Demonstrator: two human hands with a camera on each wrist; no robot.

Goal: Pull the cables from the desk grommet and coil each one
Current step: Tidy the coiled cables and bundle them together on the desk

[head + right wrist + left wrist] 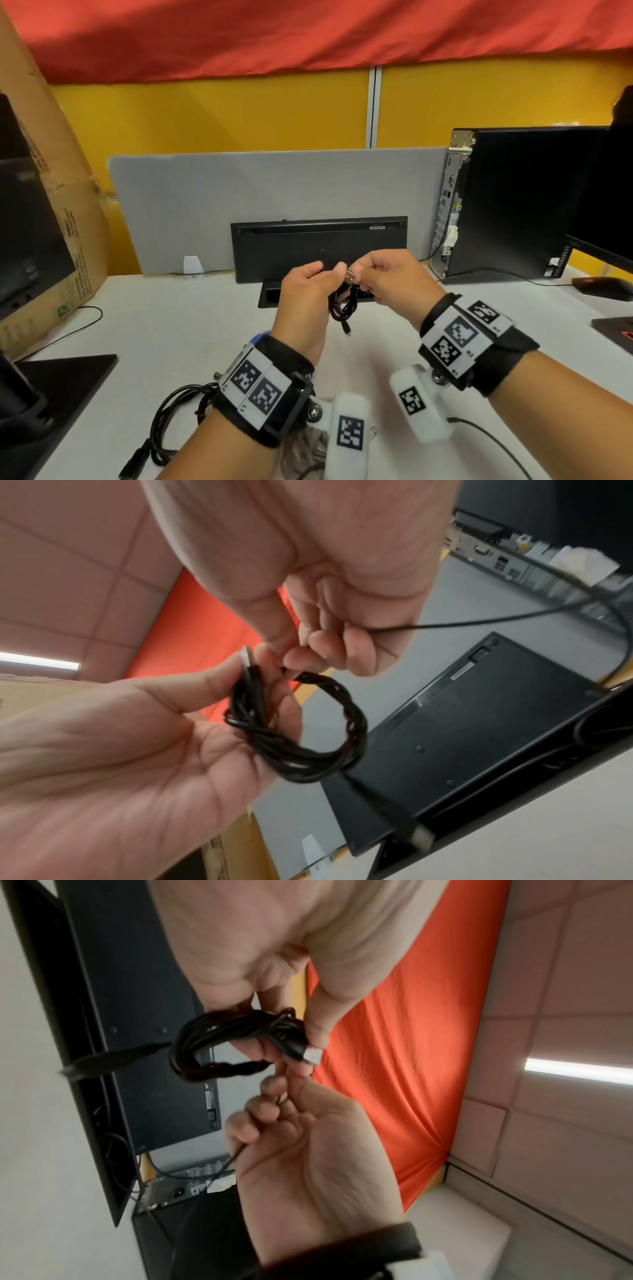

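Note:
A thin black USB cable (pixel 342 305) is wound into a small coil, which my left hand (pixel 329 270) grips above the desk. Its silver USB plug (pixel 352 275) sticks up beside the thumb, and a small plug end (pixel 346 329) hangs below. My right hand (pixel 363 277) pinches the cable just beside that plug. In the left wrist view the coil (pixel 219 1042) hangs from my left fingers, the right hand (pixel 281 1093) touching it from below. The right wrist view shows the coil (pixel 308 737) in my left palm. The black rectangular grommet (pixel 272 294) lies behind the hands.
A black keyboard (pixel 318 250) stands on edge against the grey divider (pixel 205 205). A computer tower (pixel 513 205) and a mouse (pixel 603 287) are on the right, a cardboard box (pixel 68 240) on the left. A thicker coiled black cable (pixel 171 421) lies at the near left.

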